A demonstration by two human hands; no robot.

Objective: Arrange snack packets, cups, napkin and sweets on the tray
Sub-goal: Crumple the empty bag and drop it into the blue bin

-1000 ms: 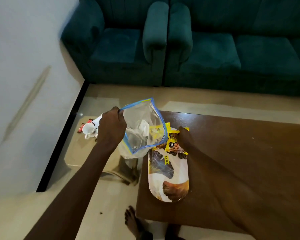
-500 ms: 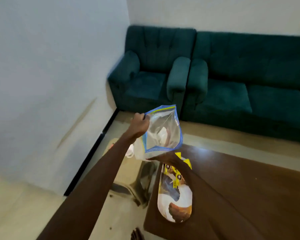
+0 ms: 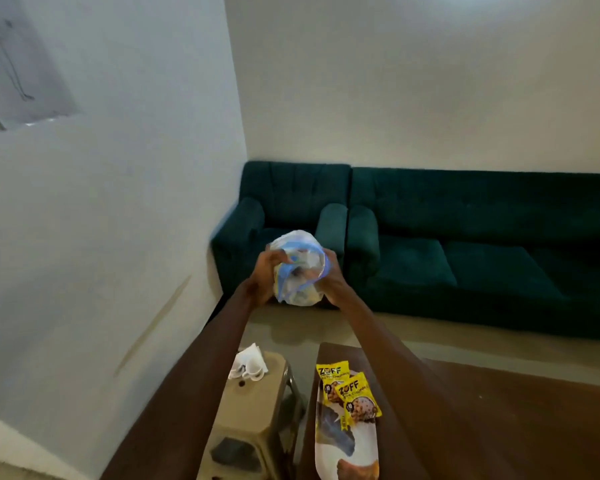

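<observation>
Both hands closed on the plastic bag (image 3: 298,268) at 12 o'clock: left hand (image 3: 267,271), right hand (image 3: 329,275). Two snack packets (image 3: 347,389) already on the tray (image 3: 343,448); cups (image 3: 252,370) and napkin (image 3: 252,353) wait at 9 o'clock on the stool (image 3: 253,407). We should crumple the bag tight and clear it away.

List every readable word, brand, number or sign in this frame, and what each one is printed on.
"ZOFF": far yellow snack packet on the tray.
"ZOFF": near yellow snack packet, overlapping the first.
"10": round badge on each packet, only just legible.
Smaller print under each brand name: too blurred to read.
Plastic zip bag, held in both hands: no legible text.
</observation>
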